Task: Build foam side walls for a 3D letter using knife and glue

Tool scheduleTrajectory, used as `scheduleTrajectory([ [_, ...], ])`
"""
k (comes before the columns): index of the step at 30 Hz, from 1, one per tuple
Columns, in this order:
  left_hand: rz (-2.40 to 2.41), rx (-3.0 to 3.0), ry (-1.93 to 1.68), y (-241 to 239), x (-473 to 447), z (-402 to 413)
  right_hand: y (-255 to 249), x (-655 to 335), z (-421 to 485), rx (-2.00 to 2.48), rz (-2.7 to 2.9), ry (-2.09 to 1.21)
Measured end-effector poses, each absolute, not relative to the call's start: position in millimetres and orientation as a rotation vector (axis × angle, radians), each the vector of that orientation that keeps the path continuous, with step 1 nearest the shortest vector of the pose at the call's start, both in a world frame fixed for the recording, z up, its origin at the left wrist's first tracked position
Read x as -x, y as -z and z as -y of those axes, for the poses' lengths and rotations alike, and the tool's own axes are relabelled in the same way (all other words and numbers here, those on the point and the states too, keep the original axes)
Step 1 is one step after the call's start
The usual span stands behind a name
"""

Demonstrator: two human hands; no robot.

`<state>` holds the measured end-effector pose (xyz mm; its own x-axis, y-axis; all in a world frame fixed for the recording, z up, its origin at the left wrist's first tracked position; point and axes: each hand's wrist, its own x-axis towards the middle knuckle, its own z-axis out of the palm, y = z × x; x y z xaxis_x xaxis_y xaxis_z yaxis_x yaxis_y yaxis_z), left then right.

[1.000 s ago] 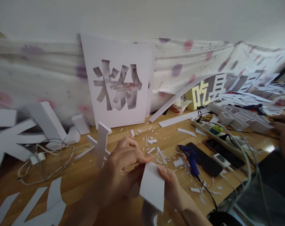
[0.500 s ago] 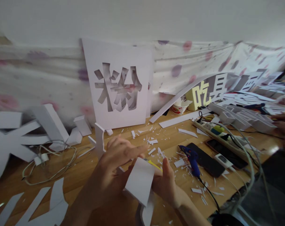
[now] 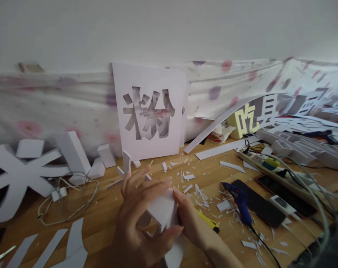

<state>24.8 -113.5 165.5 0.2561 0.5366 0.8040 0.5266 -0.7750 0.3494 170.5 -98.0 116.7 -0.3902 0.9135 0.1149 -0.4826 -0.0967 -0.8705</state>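
A white foam-board letter piece (image 3: pixel 164 206) with a flat upper face is between my hands, low in the middle of the view. My right hand (image 3: pixel 192 219) grips its right side, fingertips at the top edge. My left hand (image 3: pixel 142 219) spans the piece from the left, fingers stretched out and thumb apart; whether its fingertips touch the piece is unclear. The lower part of the piece is partly covered by my left thumb. Just beyond my right wrist shows a yellow utility knife (image 3: pixel 209 222), its front end hidden.
A blue glue gun (image 3: pixel 241 204) lies at the right beside a black phone (image 3: pixel 260 204) and a power strip (image 3: pixel 269 167). White scraps (image 3: pixel 200 195) litter the tabletop. A board with cut-out characters (image 3: pixel 149 149) leans at the back. Coiled cable (image 3: pixel 95 191) and foam letters (image 3: pixel 21 171) are left.
The view has tilted up and turned left. My left hand has opened wider around the white piece. My right hand has closed on its edge, and more of the yellow knife shows beyond the wrist.
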Motion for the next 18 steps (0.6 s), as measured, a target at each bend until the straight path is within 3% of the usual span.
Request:
scheduleTrajectory([
  [8, -1.147, -2.501, -1.681, -164, -37, 109, -128, -162, 91, 0.481, 0.970, -1.708],
  [18, -1.242, -2.468, -1.768, -148, -51, 120, -110, -177, 93, 0.729, 0.956, -1.776],
])
